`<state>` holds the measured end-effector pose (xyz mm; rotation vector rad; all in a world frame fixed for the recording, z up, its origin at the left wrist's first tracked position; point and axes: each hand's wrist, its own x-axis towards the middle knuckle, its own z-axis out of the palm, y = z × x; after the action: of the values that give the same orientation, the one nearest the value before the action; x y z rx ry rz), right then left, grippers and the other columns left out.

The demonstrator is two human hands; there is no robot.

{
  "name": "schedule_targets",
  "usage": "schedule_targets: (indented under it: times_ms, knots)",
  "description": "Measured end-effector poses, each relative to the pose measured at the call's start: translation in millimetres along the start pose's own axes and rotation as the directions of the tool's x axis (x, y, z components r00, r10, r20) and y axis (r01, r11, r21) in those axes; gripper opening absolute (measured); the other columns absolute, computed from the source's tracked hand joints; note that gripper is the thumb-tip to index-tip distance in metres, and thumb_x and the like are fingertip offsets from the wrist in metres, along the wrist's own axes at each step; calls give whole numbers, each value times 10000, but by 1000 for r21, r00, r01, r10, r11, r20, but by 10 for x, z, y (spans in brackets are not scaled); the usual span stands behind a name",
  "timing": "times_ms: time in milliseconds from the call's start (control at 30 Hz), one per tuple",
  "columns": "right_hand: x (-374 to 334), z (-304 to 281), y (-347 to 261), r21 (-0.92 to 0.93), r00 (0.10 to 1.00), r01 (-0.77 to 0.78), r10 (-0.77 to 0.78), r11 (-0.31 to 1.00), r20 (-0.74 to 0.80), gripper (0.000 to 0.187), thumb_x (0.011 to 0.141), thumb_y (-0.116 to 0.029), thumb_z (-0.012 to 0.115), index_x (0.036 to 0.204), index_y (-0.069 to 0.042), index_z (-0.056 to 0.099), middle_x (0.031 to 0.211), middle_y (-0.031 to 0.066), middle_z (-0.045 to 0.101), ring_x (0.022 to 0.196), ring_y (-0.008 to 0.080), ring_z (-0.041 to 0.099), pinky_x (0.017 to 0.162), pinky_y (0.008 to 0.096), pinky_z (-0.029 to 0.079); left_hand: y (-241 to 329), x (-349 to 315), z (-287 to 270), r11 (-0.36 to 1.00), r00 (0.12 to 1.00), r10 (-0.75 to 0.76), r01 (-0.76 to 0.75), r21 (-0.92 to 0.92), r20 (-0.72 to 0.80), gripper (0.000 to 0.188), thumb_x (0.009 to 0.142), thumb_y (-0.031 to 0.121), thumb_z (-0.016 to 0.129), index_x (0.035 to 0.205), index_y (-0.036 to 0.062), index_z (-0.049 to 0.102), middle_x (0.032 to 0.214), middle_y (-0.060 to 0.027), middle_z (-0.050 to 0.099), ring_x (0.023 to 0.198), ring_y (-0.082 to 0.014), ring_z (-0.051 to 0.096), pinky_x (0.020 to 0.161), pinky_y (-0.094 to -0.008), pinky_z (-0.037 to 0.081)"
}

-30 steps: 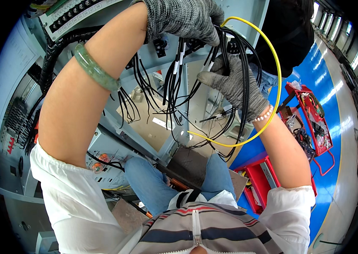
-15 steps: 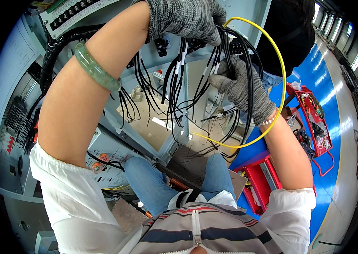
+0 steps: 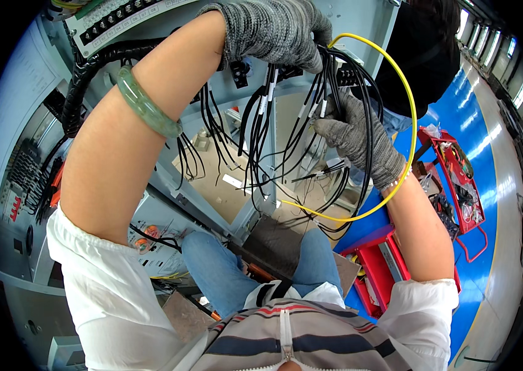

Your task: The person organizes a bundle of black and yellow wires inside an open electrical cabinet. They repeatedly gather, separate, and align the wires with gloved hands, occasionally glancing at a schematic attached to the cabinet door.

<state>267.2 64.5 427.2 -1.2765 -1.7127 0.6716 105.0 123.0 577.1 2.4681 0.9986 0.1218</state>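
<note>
My left hand [image 3: 277, 36], in a grey knitted glove, is closed at the top of a bundle of black wires [image 3: 349, 60]. A yellow wire [image 3: 412, 102] leaves the same grip and loops out to the right and back down. Lower and to the right, my right hand [image 3: 360, 133], gloved alike, has its thumb and fingers bent round some black wires of that bundle; the palm side is partly hidden. Several strands run down across its back. More black wires with white marker sleeves [image 3: 264, 102] hang to the left, their ends loose.
Grey cabinet framing [image 3: 190, 204] surrounds the wires, with a terminal strip [image 3: 122, 21] at upper left and a thick black wrapped harness [image 3: 79, 93] below it. A dark-clothed person [image 3: 419, 55] is close by at upper right. Red tool trolley [image 3: 459, 179] and red box [image 3: 376, 266] stand right.
The view has shifted slightly. My right hand has moved a little down and right along the black wires. My left hand keeps its grip on the bundle.
</note>
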Motion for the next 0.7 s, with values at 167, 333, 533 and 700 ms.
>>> schedule_targets:
  times_ms: [167, 333, 533, 700]
  knots:
    - [-35, -29, -44, 87, 996, -94, 93, 992, 14, 224, 770, -237, 635, 883, -57, 567, 629, 2, 540, 460, 56, 472, 402, 189, 380, -161, 171, 111, 900, 952, 244, -151, 410, -185, 369, 718, 283, 722, 1010, 66, 659, 738, -95, 652, 680, -189, 621, 659, -323, 511]
    - [-58, -24, -183, 241, 988, -133, 109, 961, 110, 230, 783, -247, 634, 854, -32, 590, 614, 10, 551, 396, 58, 439, 354, 189, 331, -45, 14, 93, 934, 979, 143, -84, 347, -147, 377, 815, 288, 676, 1106, 61, 601, 675, -49, 598, 563, -113, 555, 525, -272, 482]
    - [-61, 9, -146, 296, 983, -144, 102, 944, 153, 268, 785, -225, 633, 943, -16, 578, 665, 27, 551, 455, 69, 467, 380, 191, 341, -266, 161, 85, 918, 960, 222, -146, 368, -171, 403, 697, 243, 722, 1056, 88, 623, 739, -116, 635, 688, -234, 626, 663, -327, 509]
    - [-161, 41, 40, 145, 999, 35, -36, 989, 7, 348, 781, -192, 613, 1082, -28, 554, 740, 8, 554, 514, 76, 470, 429, 212, 349, -155, -45, 190, 914, 935, 285, -200, 352, -210, 331, 637, 215, 687, 925, 51, 675, 819, -186, 661, 779, -301, 647, 726, -396, 507]
